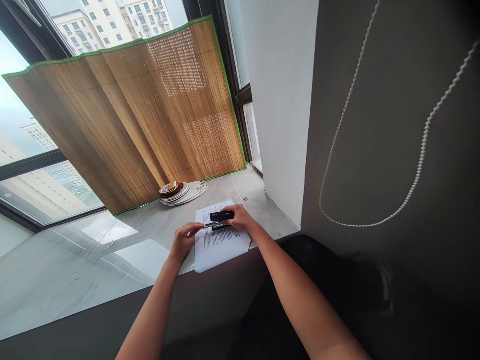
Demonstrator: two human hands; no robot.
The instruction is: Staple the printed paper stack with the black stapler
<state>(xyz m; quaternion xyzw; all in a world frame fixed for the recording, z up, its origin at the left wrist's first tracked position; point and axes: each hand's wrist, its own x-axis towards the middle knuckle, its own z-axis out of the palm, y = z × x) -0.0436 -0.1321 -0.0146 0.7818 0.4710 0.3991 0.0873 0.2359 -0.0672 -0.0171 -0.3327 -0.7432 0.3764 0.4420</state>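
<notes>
Black stapler (222,216) between both hands (240,218).

The printed text on the white sheets (221,254) is too small to read

Both hands (183,240) (240,217) reach forward, fingers curled.

Likely home: window sill (150,237), bamboo mat (150,115), plates (176,194)
</notes>
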